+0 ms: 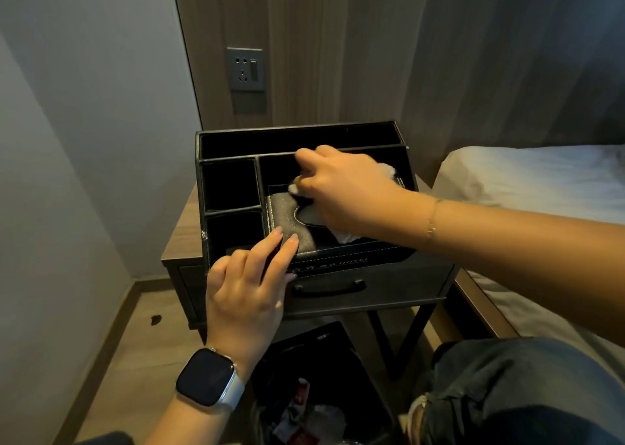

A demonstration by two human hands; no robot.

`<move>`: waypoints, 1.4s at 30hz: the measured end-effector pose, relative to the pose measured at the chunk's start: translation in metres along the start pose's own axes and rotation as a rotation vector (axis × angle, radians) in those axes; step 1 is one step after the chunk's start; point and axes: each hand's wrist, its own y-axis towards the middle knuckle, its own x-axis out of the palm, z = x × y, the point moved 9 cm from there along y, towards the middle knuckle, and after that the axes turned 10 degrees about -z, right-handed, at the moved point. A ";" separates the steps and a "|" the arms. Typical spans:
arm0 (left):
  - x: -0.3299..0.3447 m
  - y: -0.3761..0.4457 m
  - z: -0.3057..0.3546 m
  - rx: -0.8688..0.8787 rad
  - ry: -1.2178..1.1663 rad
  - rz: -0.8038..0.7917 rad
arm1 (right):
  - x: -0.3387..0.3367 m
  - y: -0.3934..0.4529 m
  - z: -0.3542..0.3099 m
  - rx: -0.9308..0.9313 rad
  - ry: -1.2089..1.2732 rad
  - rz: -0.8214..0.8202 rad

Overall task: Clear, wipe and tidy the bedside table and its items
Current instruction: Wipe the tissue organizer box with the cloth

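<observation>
On top of the wooden counter [184, 231] beside the bed [527, 180] stands a black organiser box [233, 147] with several compartments; it covers most of the surface. Its right part holds a tissue holder [287, 214] with a stitched lid and an oval slot. Over that lid the right hand [341, 187] has its fingers curled round a white cloth [389, 170], which shows behind the knuckles and again below the palm, pressed against the lid. At the box's front edge the left hand [247, 289] rests with its fingers straight and close together, their tips touching the front left corner of the tissue holder. Below the counter's drawer [372, 287] a bin [318, 394] lined with a black bag holds scraps of rubbish.
</observation>
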 end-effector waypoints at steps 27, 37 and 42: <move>0.003 -0.009 0.001 -0.038 0.008 0.026 | -0.001 -0.118 0.051 0.445 0.352 -0.050; -0.002 -0.005 0.003 -0.063 -0.017 0.010 | 0.019 -0.057 0.050 0.550 0.179 -0.272; -0.002 -0.003 0.000 -0.098 -0.052 -0.012 | 0.029 -0.111 0.025 0.586 0.360 -0.219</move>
